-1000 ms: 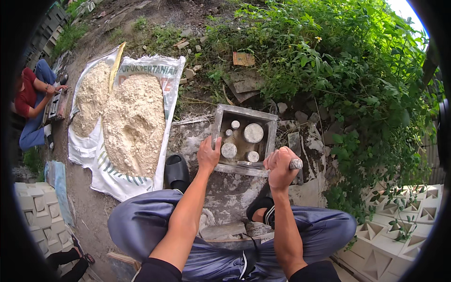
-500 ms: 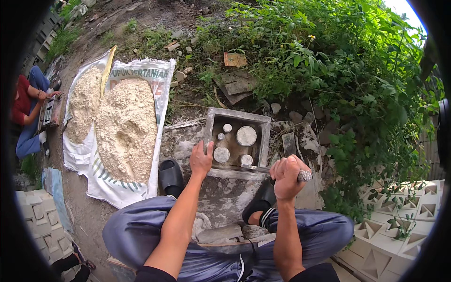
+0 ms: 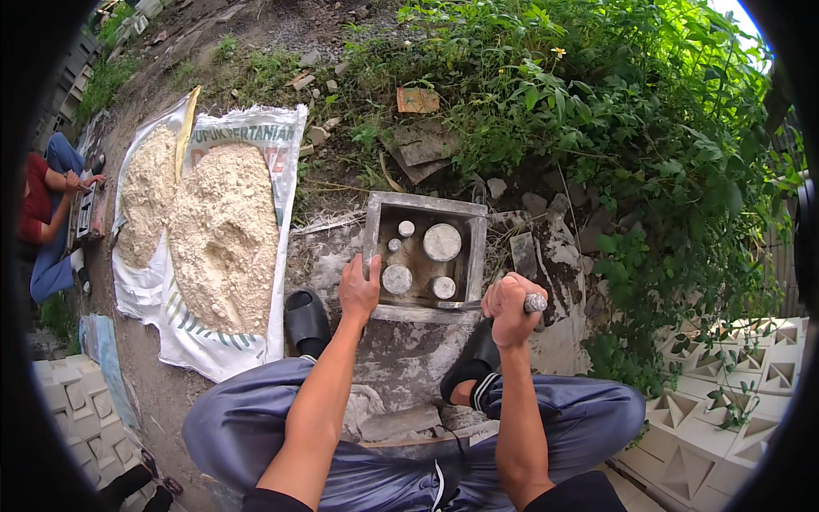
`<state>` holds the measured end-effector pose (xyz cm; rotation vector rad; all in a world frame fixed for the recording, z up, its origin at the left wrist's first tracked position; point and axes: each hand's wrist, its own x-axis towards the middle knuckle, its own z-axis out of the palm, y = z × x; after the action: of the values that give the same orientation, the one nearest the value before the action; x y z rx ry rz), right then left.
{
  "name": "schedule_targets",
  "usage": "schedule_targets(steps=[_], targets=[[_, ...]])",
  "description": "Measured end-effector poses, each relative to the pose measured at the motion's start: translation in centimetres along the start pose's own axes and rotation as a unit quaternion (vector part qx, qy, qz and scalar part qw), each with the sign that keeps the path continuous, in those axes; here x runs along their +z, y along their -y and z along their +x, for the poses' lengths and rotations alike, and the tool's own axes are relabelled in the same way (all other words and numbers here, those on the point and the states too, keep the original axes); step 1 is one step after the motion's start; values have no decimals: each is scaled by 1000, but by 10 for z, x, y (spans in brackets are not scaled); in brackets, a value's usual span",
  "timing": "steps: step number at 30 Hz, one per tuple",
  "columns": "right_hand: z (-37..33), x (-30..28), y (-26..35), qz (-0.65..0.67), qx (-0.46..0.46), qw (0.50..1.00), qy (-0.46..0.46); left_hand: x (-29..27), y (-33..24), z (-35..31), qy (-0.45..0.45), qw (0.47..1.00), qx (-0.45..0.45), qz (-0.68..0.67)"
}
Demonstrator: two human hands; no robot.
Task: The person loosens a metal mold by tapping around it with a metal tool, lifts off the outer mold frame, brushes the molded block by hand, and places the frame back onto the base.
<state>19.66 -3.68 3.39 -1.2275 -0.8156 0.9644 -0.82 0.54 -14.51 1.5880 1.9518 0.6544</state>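
A square grey box frame (image 3: 479, 247) sits on the ground between my feet. Inside it stand several pale round cylinders of different sizes, the largest cylinder (image 3: 442, 242) at the right. My left hand (image 3: 358, 288) rests against the box's left wall with fingers stretched out and thumb apart. In a closed fist, my right hand (image 3: 510, 309) holds a tool by its speckled handle (image 3: 536, 302). The tool's flat metal blade (image 3: 455, 305) reaches left over the box's near right rim, beside the near right cylinder (image 3: 443, 288). Its exact kind is hard to make out.
White sacks (image 3: 288, 188) heaped with pale powder (image 3: 226, 230) lie to the left. Beyond them another person (image 3: 53, 205) sits at a similar frame (image 3: 85, 213). Dense plants (image 3: 648, 154) fill the right, above patterned white blocks (image 3: 699, 435). Stones and slabs (image 3: 422, 143) lie ahead.
My right hand has shifted slightly up and left, its wrist turned so the handle end points more toward me. The blade has moved off the near right cylinder toward the rim. My left hand stays on the wall.
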Motion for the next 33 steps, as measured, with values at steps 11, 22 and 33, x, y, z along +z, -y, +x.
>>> schedule_targets(steps=[11,22,33], targets=[[1,-1,-7,40,41,998,-24,0,2,-1,1,1000,12,-5],[-14,14,-36,-50,-9,999,17,1,3,1,39,999,-20,-29],[-30,28,-67,-133,-48,988,58,9,12,1,15,994,-24,-106]])
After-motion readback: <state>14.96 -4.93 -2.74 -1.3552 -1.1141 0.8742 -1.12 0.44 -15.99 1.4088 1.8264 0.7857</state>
